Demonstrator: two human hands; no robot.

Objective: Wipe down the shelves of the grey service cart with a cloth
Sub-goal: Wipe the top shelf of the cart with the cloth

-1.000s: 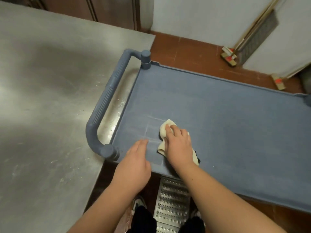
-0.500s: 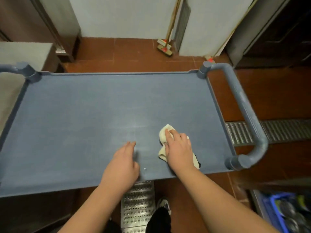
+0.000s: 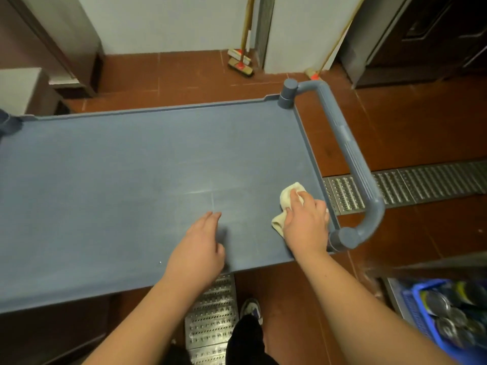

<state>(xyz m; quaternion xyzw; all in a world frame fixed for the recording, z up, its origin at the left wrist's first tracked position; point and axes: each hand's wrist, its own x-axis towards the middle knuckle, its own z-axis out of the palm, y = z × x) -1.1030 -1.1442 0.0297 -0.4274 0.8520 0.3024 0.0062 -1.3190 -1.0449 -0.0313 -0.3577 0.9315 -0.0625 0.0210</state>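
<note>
The grey service cart's top shelf [image 3: 118, 180] fills the middle of the view, with a raised rim and a curved grey handle [image 3: 350, 164] at its right end. A cream cloth [image 3: 287, 198] lies crumpled on the shelf near the front right corner. My right hand [image 3: 307, 225] presses down on the cloth, fingers curled over it, close to the right rim. My left hand [image 3: 199, 248] rests flat on the shelf near the front edge, holding nothing, fingers slightly apart. The lower shelves are hidden under the top one.
A metal floor drain grate [image 3: 421, 183] runs under the cart's right end and near my feet. Brooms [image 3: 241, 61] lean on the white wall behind. A blue crate [image 3: 432, 317] with metal lids sits at the lower right. A steel counter corner [image 3: 18, 88] is far left.
My view swung from the cart's left end to its right end. My right hand slid the cloth rightward across the shelf to the front right corner; my left hand followed along the front edge.
</note>
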